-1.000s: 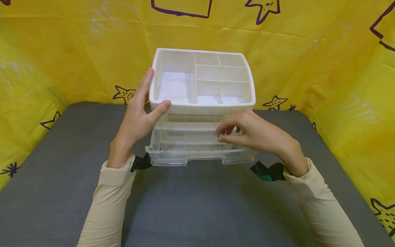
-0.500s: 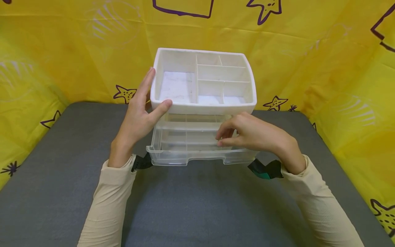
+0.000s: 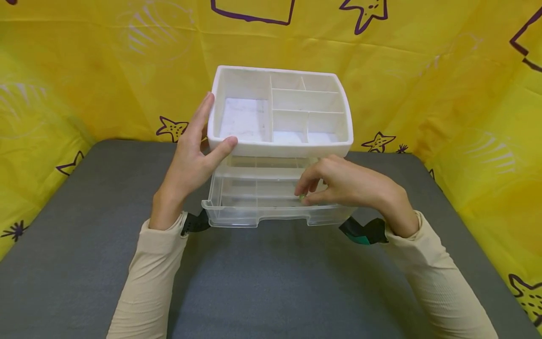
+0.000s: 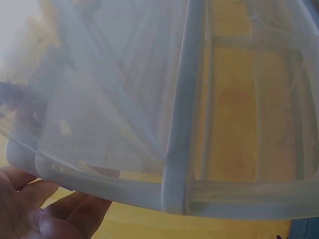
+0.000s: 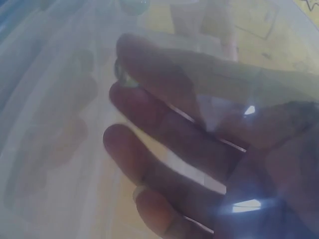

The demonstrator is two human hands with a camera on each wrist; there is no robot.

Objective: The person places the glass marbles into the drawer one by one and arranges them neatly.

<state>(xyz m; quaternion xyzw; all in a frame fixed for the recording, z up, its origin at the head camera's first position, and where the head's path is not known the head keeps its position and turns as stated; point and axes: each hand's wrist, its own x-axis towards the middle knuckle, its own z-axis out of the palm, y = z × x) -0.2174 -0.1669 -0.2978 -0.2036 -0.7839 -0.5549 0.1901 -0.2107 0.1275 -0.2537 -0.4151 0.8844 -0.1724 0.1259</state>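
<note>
A white-topped drawer organizer (image 3: pixel 288 149) stands on the grey table (image 3: pixel 271 282), with one clear plastic drawer (image 3: pixel 232 216) pulled out from its front. The left hand (image 3: pixel 188 153) is at the organizer's left side, spread wide: its fingers lie along that side while the thumb rests on the front rim. The right hand (image 3: pixel 345 181) reaches in from the organizer's right, over the open drawer. Its thumb and forefinger pinch a small, clear greenish marble-like piece (image 3: pixel 302 197), which sits in front of the organizer's top, within the right half of the drawer. The right wrist view shows these fingers through clear plastic; whether the piece touches the drawer floor cannot be told. On the organizer's top is a divided tray (image 3: pixel 244 117), one large compartment at left and smaller ones at right. Below and to either side of the organizer are beige sleeves (image 3: pixel 146 282) and dark wrist straps (image 3: pixel 365 231). Behind it hangs yellow cloth (image 3: pixel 106 70) with starfish drawings.
</note>
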